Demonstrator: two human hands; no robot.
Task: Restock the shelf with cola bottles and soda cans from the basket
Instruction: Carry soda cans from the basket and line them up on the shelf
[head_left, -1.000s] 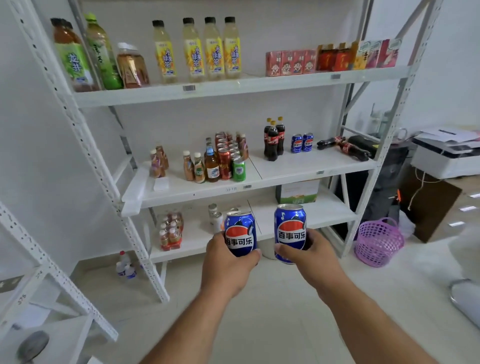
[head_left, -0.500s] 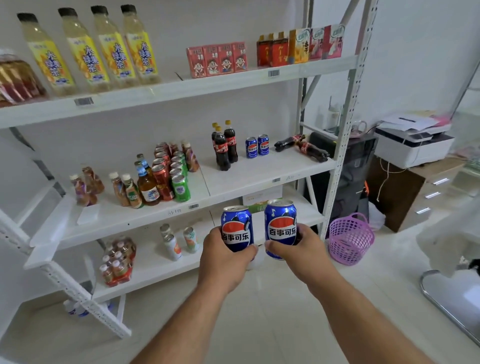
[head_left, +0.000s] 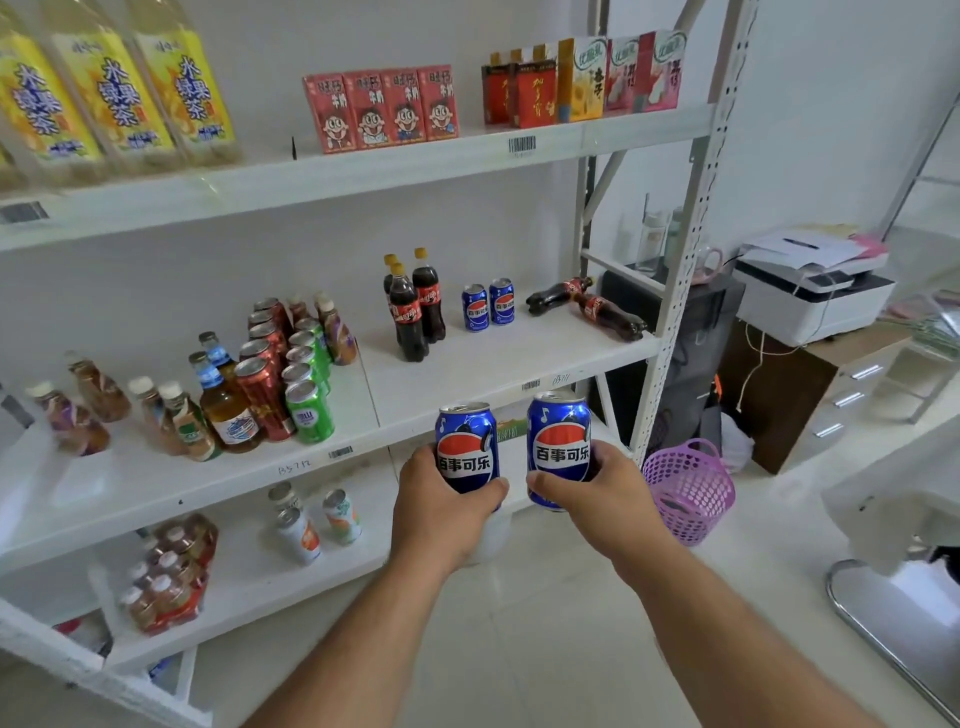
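Observation:
My left hand (head_left: 444, 512) grips a blue cola can (head_left: 464, 447) and my right hand (head_left: 597, 496) grips a second blue cola can (head_left: 559, 441). Both cans are upright, side by side, just in front of the middle shelf (head_left: 498, 364) edge. On that shelf stand three cola bottles (head_left: 413, 306) and two more blue cans (head_left: 487, 304). Two cola bottles (head_left: 587, 306) lie on their sides at the shelf's right end. The purple basket (head_left: 688, 488) sits on the floor right of the shelf post.
Red and green cans and tea bottles (head_left: 270, 374) fill the middle shelf's left half. Juice cartons (head_left: 488, 93) line the top shelf. A white upright post (head_left: 685, 234) bounds the shelf on the right. A printer (head_left: 810, 296) on a brown cabinet stands beyond it.
The view has moved closer to the shelf and turned right. Both hands keep their cans, now nearer the middle shelf's front edge.

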